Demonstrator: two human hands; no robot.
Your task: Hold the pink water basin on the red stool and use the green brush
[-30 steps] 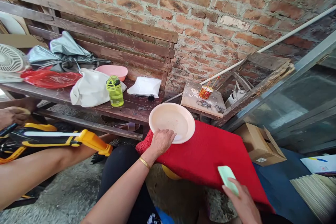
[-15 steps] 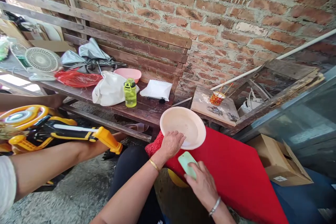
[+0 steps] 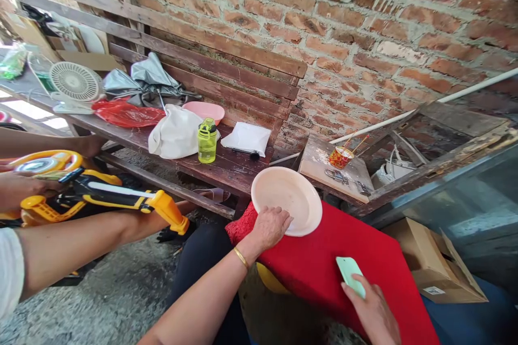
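My left hand (image 3: 272, 226) lies over the near rim of a pale pink basin (image 3: 259, 183), its fingers together and bent over the edge. The thumb is hidden. To the right, my right hand (image 3: 374, 307) grips a flat mint-green object (image 3: 350, 269) with rounded corners, thumb and fingers on its sides. Its underside is hidden, and I cannot tell its exact kind. Beneath both lies a bright red cloth (image 3: 364, 242), with the basin standing at its far left end. The mint-green object is over the cloth; whether they touch is unclear.
A wooden bench (image 3: 178, 164) holds a green bottle (image 3: 207, 141), a white bag (image 3: 172, 132) and a fan (image 3: 76, 81). A paper cup (image 3: 340, 157) stands on a board. At right is a cardboard box (image 3: 437, 267). Another person's arm (image 3: 81, 242) is near a yellow-and-black toy (image 3: 121, 194).
My right hand has moved right with the mint-green object, away from the basin and over the red cloth. My left hand has stayed at the basin's rim. The view has shifted slightly.
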